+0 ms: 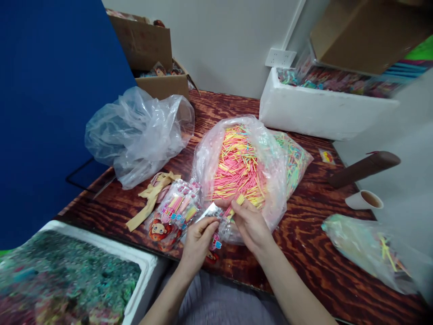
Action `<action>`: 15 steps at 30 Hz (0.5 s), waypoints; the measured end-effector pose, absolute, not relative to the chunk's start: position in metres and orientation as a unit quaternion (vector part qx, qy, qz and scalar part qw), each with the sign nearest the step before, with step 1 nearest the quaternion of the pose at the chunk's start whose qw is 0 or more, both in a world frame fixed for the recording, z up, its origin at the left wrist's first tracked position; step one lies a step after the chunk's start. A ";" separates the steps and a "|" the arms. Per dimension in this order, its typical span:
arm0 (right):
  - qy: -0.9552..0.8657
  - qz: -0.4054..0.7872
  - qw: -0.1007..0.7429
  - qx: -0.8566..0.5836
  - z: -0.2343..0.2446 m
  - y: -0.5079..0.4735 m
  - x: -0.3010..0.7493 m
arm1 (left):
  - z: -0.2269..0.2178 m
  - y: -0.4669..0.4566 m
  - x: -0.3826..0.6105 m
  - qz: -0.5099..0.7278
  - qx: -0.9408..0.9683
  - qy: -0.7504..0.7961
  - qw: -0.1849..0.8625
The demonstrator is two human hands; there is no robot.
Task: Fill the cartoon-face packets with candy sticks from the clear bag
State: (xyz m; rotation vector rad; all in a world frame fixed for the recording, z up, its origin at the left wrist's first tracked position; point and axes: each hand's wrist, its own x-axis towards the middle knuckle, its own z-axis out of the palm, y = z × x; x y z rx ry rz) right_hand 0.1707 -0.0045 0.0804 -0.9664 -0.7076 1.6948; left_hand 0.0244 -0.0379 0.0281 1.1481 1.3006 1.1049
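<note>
Pinches slim, straight sticks (240,199) in the right hand (252,225), a flat, glossy packet (212,210) in the left hand (199,243). Has a crumpled, translucent bag (274,174) just ahead on streaky wood (304,262).

A white cup (354,200) stands near a brown cylinder (367,169); a socket (280,58) sits on the wall (223,45)

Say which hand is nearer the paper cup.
Right. The right hand is left of the paper cup; the left hand is farther left, past the right one.
</note>
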 end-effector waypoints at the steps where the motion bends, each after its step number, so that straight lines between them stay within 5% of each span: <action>1: -0.330 0.695 0.486 -0.415 0.081 -0.008 0.171 | 0.027 -0.038 0.025 0.465 0.477 0.538 0.516; 15: -0.632 0.425 0.425 -0.488 0.094 -0.038 0.169 | 0.042 -0.044 0.021 0.510 0.432 0.500 0.550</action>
